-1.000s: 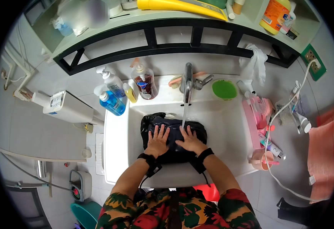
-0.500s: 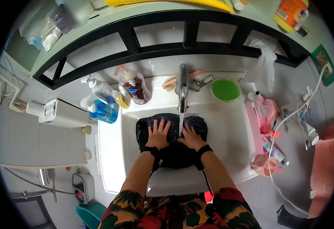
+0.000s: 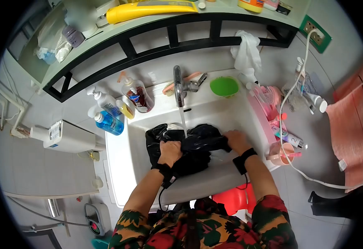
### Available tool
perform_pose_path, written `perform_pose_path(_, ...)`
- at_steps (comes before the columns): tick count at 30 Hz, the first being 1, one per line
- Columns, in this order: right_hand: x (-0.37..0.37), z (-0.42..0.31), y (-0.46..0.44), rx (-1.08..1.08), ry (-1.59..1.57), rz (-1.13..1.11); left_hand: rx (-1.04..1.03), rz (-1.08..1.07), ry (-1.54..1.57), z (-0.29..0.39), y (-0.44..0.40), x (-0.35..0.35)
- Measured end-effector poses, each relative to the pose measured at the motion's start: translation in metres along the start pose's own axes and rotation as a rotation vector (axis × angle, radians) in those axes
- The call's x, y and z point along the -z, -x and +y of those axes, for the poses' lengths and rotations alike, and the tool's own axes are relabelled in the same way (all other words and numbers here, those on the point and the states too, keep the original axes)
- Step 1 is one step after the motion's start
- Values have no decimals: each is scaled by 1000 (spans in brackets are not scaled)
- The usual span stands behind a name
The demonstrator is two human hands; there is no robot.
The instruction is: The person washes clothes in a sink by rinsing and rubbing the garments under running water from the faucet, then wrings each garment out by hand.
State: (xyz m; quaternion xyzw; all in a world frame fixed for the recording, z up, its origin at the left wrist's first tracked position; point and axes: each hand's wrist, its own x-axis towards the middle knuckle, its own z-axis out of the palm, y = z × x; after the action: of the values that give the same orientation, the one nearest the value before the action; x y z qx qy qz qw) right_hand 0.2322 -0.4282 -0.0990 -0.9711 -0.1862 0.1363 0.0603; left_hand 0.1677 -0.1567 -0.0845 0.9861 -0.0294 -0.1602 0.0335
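Note:
Wet black cloth lies bunched in the white sink, shiny in places, its exact kind hard to tell. My left hand is closed on its middle near the front. Off to the right, my right hand grips one end and holds that part stretched sideways and raised; its fingertips are partly hidden. Water runs from the metal faucet onto the cloth between my hands. Both wrists wear black bands.
Pump bottles, including a blue one, crowd the sink's left back corner. A green soap dish and brush sit behind the faucet. At right are a pink bin, a pink cup and a white cable. Above runs a black-framed shelf.
Both hands were spread flat on the cloth; now they are closed on it. The right hand has moved right, pulling one end of the cloth along. The camera view has turned.

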Motion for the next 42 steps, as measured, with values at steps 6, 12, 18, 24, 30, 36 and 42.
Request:
perform_pose_path(6, 41, -6, 27, 32, -67, 12, -210, 357, 611, 28, 17, 54)
perform_pose_path(12, 71, -72, 11, 278, -1198, 50, -334, 434, 1124, 69, 11, 126)
perform_pose_path(18, 102, -66, -3, 254, -1375, 148, -421, 588, 1371, 83, 32, 202)
perform_pose_path(24, 82, -98, -23, 290, -1489, 318, -539, 574, 1676, 99, 53, 241)
perform_pose_path(30, 39, -59, -49, -98, -1191, 342, 5, 605, 1813, 56, 47, 167)
perform_pose_path(36, 11, -72, -44, -171, -1121, 479, 584, 39, 1767, 16, 29, 52)
perform_pose_path(42, 48, -104, -15, 256, -1305, 386, 570, -413, 2372, 34, 17, 48)
